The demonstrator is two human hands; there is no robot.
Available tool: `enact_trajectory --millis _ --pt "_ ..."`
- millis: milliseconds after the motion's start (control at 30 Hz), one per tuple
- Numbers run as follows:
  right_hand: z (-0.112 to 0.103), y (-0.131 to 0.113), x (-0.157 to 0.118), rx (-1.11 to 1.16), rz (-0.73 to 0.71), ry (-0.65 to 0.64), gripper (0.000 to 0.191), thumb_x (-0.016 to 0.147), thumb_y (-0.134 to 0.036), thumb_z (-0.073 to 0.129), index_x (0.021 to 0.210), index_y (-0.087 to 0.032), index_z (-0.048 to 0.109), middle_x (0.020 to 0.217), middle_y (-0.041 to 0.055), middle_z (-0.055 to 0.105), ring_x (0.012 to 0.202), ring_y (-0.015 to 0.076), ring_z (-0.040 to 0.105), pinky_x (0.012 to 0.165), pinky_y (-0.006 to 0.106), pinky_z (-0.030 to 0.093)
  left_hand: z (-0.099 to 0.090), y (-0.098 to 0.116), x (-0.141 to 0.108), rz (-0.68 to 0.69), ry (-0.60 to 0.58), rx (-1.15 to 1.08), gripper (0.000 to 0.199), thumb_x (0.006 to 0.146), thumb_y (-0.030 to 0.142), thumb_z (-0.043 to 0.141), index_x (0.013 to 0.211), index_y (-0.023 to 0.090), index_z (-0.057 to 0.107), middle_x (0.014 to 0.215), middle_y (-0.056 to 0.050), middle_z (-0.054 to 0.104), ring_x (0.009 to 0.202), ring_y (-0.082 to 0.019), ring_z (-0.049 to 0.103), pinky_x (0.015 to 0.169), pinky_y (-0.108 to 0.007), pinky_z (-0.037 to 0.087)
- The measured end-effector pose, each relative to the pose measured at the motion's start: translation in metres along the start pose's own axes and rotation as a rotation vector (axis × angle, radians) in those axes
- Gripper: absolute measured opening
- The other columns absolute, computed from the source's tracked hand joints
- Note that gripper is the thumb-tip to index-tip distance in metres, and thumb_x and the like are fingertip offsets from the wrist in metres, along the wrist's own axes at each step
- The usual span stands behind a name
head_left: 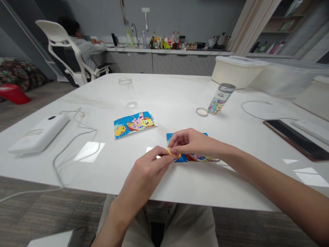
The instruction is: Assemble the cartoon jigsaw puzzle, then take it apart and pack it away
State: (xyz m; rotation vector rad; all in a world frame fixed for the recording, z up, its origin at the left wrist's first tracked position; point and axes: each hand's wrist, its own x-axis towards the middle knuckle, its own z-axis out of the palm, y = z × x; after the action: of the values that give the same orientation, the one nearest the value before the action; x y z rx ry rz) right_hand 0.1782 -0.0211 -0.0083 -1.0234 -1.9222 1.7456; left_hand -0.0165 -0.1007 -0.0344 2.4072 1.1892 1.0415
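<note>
In front of me, near the table's front edge, both hands pinch the left end of a blue cartoon-printed sheet (184,158). My left hand (147,168) is closed at the sheet's left edge, thumb against forefinger. From above, my right hand (191,141) bends its fingers onto the same corner and covers part of the print. What exactly lies between the fingertips is too small to see. A second blue cartoon-printed sheet (135,125) lies beyond my left hand, slightly curled. Neither hand touches it.
Farther back stand a clear, open cylinder (130,92) and a cartoon-printed can (220,99) beside a ring-shaped lid (202,112). A white device (39,133) with cables lies left, a phone (295,137) right. Bins (236,70) line the back right. A person sits at the far left.
</note>
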Motion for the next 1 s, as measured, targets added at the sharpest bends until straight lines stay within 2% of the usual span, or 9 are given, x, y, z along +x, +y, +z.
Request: enact_trajectory --millis 167,300,400,533,733,1000 --pt "-0.009 0.005 0.004 -0.178 -0.109 0.118 0.015 0.082 -0.031 0.064 0.083 -0.017 0.066 0.080 0.0024 0.068 0.074 0.0131 0.060 0.070 0.027 0.047 -0.004 -0.004 -0.008 0.020 -0.091 0.147 0.023 0.097 0.017 0.043 0.105 0.021 0.064 0.100 -0.004 0.063 0.079 -0.012 0.061 0.070 -0.023 0.049" --pt "-0.016 0.010 0.006 -0.327 -0.147 0.175 0.016 0.085 -0.031 0.060 0.082 -0.017 0.065 0.075 0.0014 0.064 0.068 0.0123 0.057 0.064 0.026 0.044 -0.003 -0.003 -0.012 0.003 -0.158 0.170 0.021 0.097 0.013 0.043 0.105 0.020 0.061 0.100 -0.003 0.061 0.082 -0.012 0.061 0.072 -0.024 0.048" --pt "-0.018 0.011 0.005 -0.480 -0.172 0.137 0.013 0.084 -0.026 0.058 0.083 -0.016 0.066 0.070 0.0000 0.063 0.062 0.0109 0.054 0.058 0.024 0.042 -0.002 -0.002 -0.010 0.007 -0.154 0.172 0.018 0.096 0.013 0.044 0.103 0.020 0.060 0.100 -0.003 0.061 0.083 -0.013 0.061 0.074 -0.025 0.048" --pt "-0.019 0.012 0.005 -0.602 -0.215 0.078 0.013 0.084 -0.023 0.058 0.084 -0.016 0.069 0.075 0.0020 0.065 0.063 0.0112 0.054 0.059 0.024 0.041 -0.002 -0.001 -0.006 0.028 -0.174 0.172 0.017 0.096 0.011 0.045 0.098 0.019 0.060 0.099 -0.003 0.061 0.084 -0.014 0.061 0.073 -0.026 0.049" --pt "-0.020 0.012 0.005 -0.633 -0.216 0.073 0.015 0.085 -0.025 0.057 0.085 -0.017 0.069 0.076 0.0021 0.066 0.065 0.0120 0.055 0.061 0.024 0.042 -0.008 0.004 -0.003 0.052 -0.237 0.149 0.022 0.093 0.004 0.045 0.101 0.018 0.060 0.101 -0.003 0.062 0.088 -0.015 0.061 0.076 -0.026 0.052" --pt "-0.020 0.009 0.003 -0.643 -0.206 0.072 0.014 0.085 -0.022 0.057 0.085 -0.016 0.069 0.076 0.0018 0.066 0.065 0.0114 0.055 0.060 0.024 0.042 -0.006 0.003 -0.002 0.064 -0.265 0.196 0.030 0.090 0.001 0.047 0.110 0.019 0.059 0.106 -0.005 0.061 0.095 -0.018 0.059 0.081 -0.033 0.054"
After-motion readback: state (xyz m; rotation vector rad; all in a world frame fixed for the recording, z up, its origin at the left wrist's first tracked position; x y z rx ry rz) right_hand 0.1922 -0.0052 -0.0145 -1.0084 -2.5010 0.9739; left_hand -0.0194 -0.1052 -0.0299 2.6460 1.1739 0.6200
